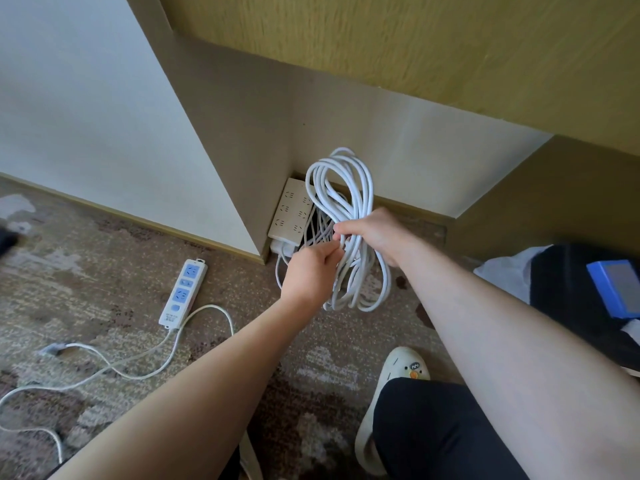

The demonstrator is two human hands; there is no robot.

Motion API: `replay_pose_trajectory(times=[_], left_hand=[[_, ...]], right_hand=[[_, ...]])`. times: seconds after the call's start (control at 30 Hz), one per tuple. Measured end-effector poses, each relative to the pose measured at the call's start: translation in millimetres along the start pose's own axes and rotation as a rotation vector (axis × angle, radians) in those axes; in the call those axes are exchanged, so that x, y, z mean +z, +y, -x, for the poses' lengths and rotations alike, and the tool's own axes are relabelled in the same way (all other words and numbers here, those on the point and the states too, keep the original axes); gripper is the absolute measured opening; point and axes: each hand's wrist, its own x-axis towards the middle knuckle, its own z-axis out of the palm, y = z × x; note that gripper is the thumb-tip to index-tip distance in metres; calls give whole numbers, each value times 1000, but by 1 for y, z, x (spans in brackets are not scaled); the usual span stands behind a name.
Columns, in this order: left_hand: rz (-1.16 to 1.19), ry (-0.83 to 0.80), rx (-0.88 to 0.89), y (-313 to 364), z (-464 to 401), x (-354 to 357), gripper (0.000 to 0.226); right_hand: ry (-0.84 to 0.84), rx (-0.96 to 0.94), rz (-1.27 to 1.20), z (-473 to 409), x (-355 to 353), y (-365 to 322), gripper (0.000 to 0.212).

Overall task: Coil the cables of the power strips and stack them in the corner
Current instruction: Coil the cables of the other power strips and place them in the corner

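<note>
**White cable bundle held up in the corner of a carpeted room**

The floor is a worn, mottled brown and beige carpet (104, 271), edged by a gold skirting board under a white wall (86, 98). Above the corner runs yellow textured wallpaper (415, 46).

The right hand (374, 233) grips a bundle of looped white cable (349, 209) around its middle, holding it above the floor right in front of the corner. The left hand (311, 271) pinches strands of the same bundle just below. Behind the loops, a beige power strip (291, 211) lies in the corner against the wall, on top of another white one.

Well to the left, a white power strip with blue sockets (183, 292) lies on the carpet, its cord (145, 358) trailing loose and uncoiled. A cream slipper (398, 372) shows near the person's knee, and a blue box (616, 289) rests on dark fabric at the right.
</note>
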Motion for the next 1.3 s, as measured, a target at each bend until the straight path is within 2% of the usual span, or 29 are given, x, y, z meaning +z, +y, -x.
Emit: replay_pose_trajectory(times=[0.1,0.23,0.33,0.53,0.8,0.93,1.07,1.13,1.23,1.3], left_hand=[[-35,-46,26,2,2,1,28],[22,-97,-11,-2,4,-8,27],[135,-178,-73,-11,8,-20,22],[149,-263,-134,-40,15,-47,20],[-257,-321,73,-45,19,-39,19],[-259,-306,104,-43,15,-42,19],[-277,-388,125,-49,13,-52,18],[-305,-423,127,-56,15,-62,21],[-350,-443,67,-69,15,-80,27],[-292,-403,-6,-83,17,-94,28]], right_hand=[[-5,-15,-7,3,-2,-2,48],[82,1,-13,6,-6,-4,16],[132,20,-72,6,-9,-5,16],[211,1,-160,6,-28,-1,21],[88,-8,-250,8,-25,-9,17],[176,-44,-184,6,-22,-7,31],[273,-50,-200,3,-20,-5,18],[295,-40,-178,2,-23,-5,19],[323,-44,-137,4,-28,-4,18],[344,-38,-145,4,-34,-1,15]])
